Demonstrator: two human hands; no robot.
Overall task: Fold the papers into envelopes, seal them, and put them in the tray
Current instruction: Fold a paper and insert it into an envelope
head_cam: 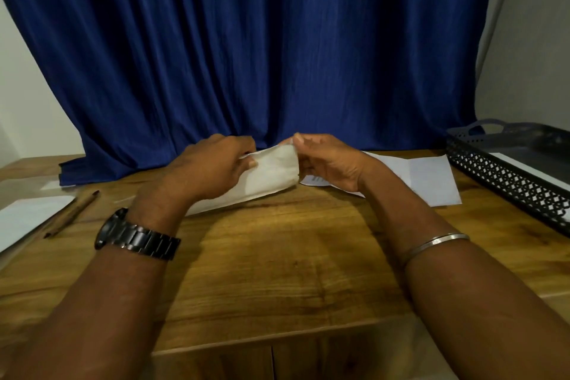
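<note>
A white folded paper envelope (267, 177) is lifted at its far end above the wooden table (277, 256). My left hand (212, 165) grips its left side, thumb under the upper edge. My right hand (327, 160) pinches the top right corner between thumb and fingers. The envelope's near end reaches down to the table behind my left wrist. More white paper sheets (428, 177) lie flat to the right, partly hidden by my right hand. A black perforated tray (505, 176) stands at the far right with a white sheet (530, 171) inside.
A brown pencil (72, 213) lies at the left beside a white sheet (29, 214) near the table's left edge. A blue curtain (262, 49) hangs behind the table and drapes onto its back edge.
</note>
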